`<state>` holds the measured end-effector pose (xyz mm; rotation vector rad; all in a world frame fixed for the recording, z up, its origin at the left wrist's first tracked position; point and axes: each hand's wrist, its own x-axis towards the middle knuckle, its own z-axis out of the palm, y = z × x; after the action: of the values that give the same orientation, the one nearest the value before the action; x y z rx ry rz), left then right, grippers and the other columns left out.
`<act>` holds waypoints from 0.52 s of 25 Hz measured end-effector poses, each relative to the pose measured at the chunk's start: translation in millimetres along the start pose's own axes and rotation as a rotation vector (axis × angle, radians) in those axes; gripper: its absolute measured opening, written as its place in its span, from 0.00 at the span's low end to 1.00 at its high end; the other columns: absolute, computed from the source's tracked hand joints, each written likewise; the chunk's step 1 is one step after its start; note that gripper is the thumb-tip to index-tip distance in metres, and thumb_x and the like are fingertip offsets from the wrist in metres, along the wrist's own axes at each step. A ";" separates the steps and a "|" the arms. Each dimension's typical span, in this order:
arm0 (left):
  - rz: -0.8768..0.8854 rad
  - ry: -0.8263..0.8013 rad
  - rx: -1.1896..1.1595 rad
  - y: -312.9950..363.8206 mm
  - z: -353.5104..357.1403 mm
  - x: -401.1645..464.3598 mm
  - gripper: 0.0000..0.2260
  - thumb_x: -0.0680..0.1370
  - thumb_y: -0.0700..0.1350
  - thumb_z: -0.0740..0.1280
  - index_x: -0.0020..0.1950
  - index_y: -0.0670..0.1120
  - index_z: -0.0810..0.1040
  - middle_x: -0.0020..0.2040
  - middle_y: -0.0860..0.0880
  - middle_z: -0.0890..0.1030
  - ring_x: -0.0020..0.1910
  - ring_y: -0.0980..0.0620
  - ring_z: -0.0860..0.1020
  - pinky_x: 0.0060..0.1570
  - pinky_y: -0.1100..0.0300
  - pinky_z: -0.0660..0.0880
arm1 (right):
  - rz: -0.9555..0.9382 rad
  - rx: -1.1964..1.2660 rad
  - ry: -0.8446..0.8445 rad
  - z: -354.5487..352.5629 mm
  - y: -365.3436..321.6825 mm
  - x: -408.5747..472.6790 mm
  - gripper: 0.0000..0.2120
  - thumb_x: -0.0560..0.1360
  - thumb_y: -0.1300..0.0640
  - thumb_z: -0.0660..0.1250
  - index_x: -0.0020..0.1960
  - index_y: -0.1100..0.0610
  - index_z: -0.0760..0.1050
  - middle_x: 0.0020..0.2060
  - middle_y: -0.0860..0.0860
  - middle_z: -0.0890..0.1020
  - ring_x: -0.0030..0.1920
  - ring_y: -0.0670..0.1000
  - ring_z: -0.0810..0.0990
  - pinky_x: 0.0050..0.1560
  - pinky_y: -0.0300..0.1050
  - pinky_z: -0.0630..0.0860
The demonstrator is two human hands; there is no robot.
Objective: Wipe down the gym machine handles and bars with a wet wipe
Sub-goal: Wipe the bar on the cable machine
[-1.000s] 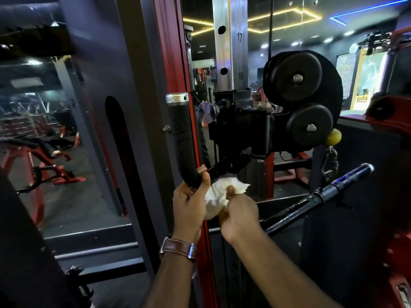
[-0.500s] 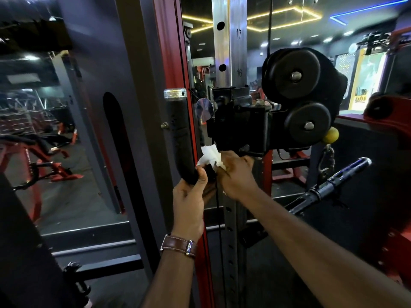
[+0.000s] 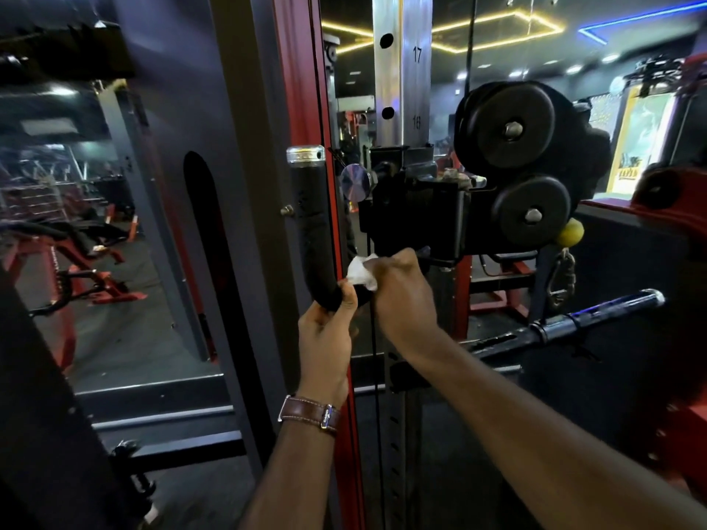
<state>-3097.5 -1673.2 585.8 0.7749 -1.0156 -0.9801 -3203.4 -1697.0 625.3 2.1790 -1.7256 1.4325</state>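
Since half a second ago, little shifted: right hand (image 3: 401, 296) and wet wipe (image 3: 361, 276) still at the bend of the black handle (image 3: 311, 223), wipe now bunched smaller and sitting slightly lower against the grip; a full second ago, held well lower, below the carriage. Left hand (image 3: 327, 338) still curled round the lower curve of the handle, thumb up along its right side, brown leather watch strap (image 3: 310, 411) on the wrist at six o'clock of the hand. Right-hand fingers closed on the white wipe, pinching it against the handle's base, just at three o'clock of the left thumb. Handle upright, chrome cap (image 3: 305, 154) at its top, fixed to the black carriage (image 3: 417, 219) on the numbered steel upright (image 3: 401, 70). Two black pulley wheels (image 3: 509, 128) at two o'clock of the hands. Yellow ball (image 3: 570, 233) beside the lower wheel. Dark bar (image 3: 581, 319) at three o'clock, slanting upward to the right.
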 end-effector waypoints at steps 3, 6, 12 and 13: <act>0.025 0.002 -0.048 -1.9 2.4 1.0 0.15 0.70 0.56 0.72 0.53 0.50 0.84 0.51 0.47 0.86 0.51 0.47 0.83 0.50 0.53 0.77 | -0.111 0.082 -0.012 6.4 -8.5 -23.5 0.09 0.76 0.66 0.66 0.52 0.58 0.81 0.44 0.51 0.77 0.46 0.45 0.71 0.41 0.26 0.66; 0.071 -0.004 -0.110 1.7 3.6 3.6 0.12 0.74 0.56 0.70 0.55 0.54 0.83 0.56 0.49 0.85 0.59 0.49 0.82 0.59 0.51 0.76 | -0.160 0.027 0.044 2.0 10.7 -7.5 0.15 0.71 0.71 0.67 0.55 0.61 0.82 0.47 0.58 0.80 0.49 0.55 0.76 0.49 0.36 0.68; -0.043 -0.090 -0.351 11.9 6.9 11.2 0.29 0.76 0.66 0.55 0.60 0.45 0.79 0.53 0.47 0.86 0.52 0.50 0.84 0.45 0.58 0.81 | -0.121 0.122 -0.043 0.5 -4.5 -19.2 0.20 0.76 0.64 0.65 0.67 0.56 0.76 0.51 0.52 0.79 0.54 0.53 0.77 0.54 0.48 0.78; -0.041 -0.094 -0.354 12.9 7.0 12.9 0.31 0.75 0.68 0.57 0.63 0.44 0.78 0.57 0.45 0.85 0.55 0.49 0.84 0.46 0.58 0.81 | -0.108 0.080 -0.023 -0.2 1.9 -16.3 0.21 0.76 0.64 0.65 0.68 0.54 0.75 0.53 0.51 0.79 0.53 0.52 0.77 0.53 0.49 0.78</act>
<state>-3097.6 -1680.8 603.8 0.4608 -0.8763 -1.2005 -3204.6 -1685.2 613.9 2.2978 -1.5566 1.4807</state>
